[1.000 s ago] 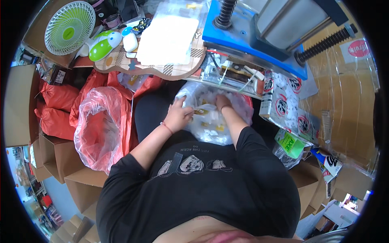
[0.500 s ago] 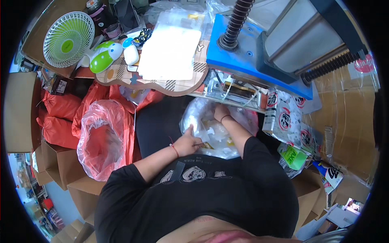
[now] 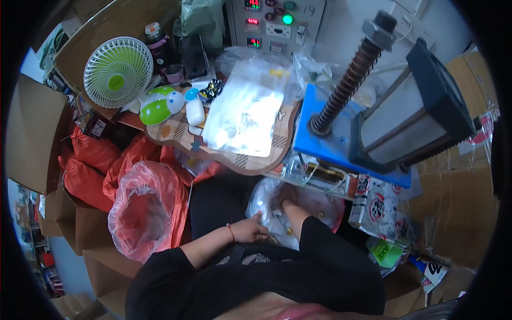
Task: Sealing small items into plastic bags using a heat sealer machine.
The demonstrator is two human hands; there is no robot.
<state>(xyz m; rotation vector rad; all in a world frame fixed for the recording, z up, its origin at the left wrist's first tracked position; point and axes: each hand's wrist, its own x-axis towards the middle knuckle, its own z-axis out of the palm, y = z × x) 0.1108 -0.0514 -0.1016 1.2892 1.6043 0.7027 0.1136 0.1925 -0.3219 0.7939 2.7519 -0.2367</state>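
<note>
While my left hand [image 3: 249, 230] pinches the rim of the clear plastic bag [image 3: 277, 205] in my lap, below the table [image 3: 224, 154] edge, my right hand [image 3: 288, 198] is sunk inside it; whether that grip is closed I cannot tell. I judge the bag light, limp, slippery and easily torn, best taken at the rim. A blue press [image 3: 346, 144] overhangs closely; a pink bag [image 3: 146, 205] crowds the left.
</note>
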